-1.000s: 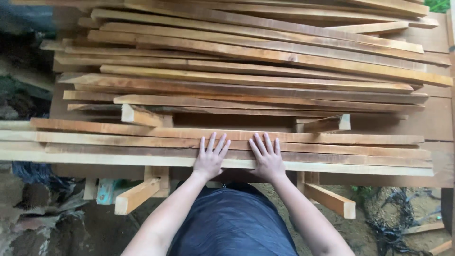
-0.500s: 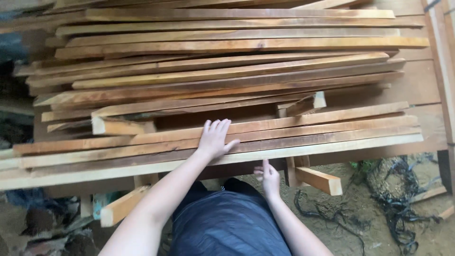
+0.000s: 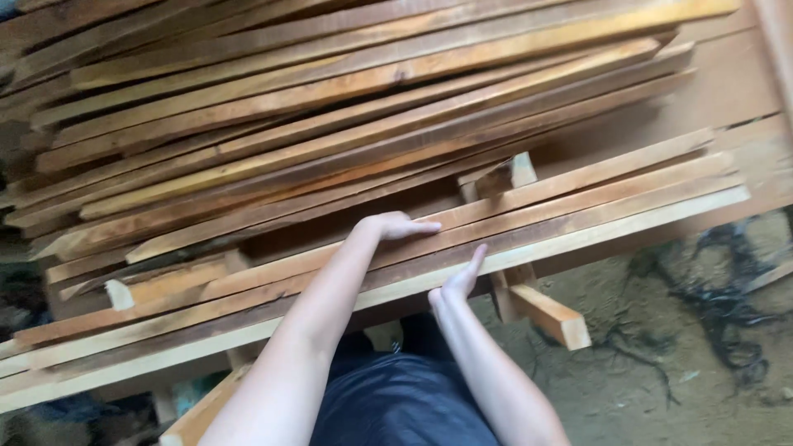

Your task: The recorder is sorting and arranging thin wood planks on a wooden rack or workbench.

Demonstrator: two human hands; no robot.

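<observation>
Left hand [image 3: 398, 225]: flat, fingers released – resting atop the near planks [image 3: 578, 194].
Right hand [image 3: 459, 282]: open, pressed against the pale front plank [image 3: 628, 225] edge.
Beyond both: stacked reddish boards [image 3: 347, 91].

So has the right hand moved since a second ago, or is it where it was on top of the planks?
Yes. The right hand has slid off the plank tops to the near edge of the front plank.

This is a rough woodworking yard or timber workshop. Long sawn planks [image 3: 363, 107] lie stacked in loose layers on a low rack of pale wooden slats [image 3: 578, 206] propped on short timber blocks [image 3: 549, 314]. Below is bare dirt ground [image 3: 661, 388], littered with dark tangled debris [image 3: 727, 322].
</observation>
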